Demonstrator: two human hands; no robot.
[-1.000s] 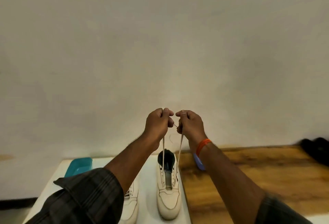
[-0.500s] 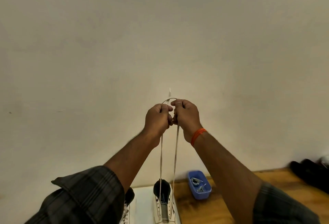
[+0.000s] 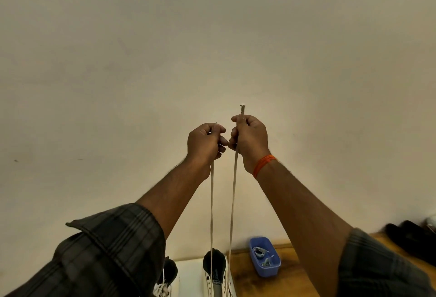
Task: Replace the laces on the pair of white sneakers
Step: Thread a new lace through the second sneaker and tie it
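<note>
Both hands are raised high in front of the wall, side by side. My left hand [image 3: 205, 143] grips one strand of a white lace [image 3: 211, 204], its tip poking just above the fist. My right hand [image 3: 250, 140] grips the other strand [image 3: 233, 202], whose frayed tip sticks up further. The two strands run taut down to a white sneaker [image 3: 215, 275] at the bottom edge, only its heel and top eyelets showing. A second white sneaker [image 3: 166, 280], laced, sits to its left, mostly hidden by my left sleeve.
A blue plastic tub [image 3: 264, 259] holding small bits stands on the wooden surface [image 3: 245, 282] right of the sneakers. The sneakers rest on a white board [image 3: 190, 278]. Dark shoes [image 3: 410, 240] lie at the far right. A plain wall fills the view above.
Both hands have risen with the lace, pulling its strands longer out of the sneaker. The ends, held together before, are now apart, one in each fist. The view has tilted up.
</note>
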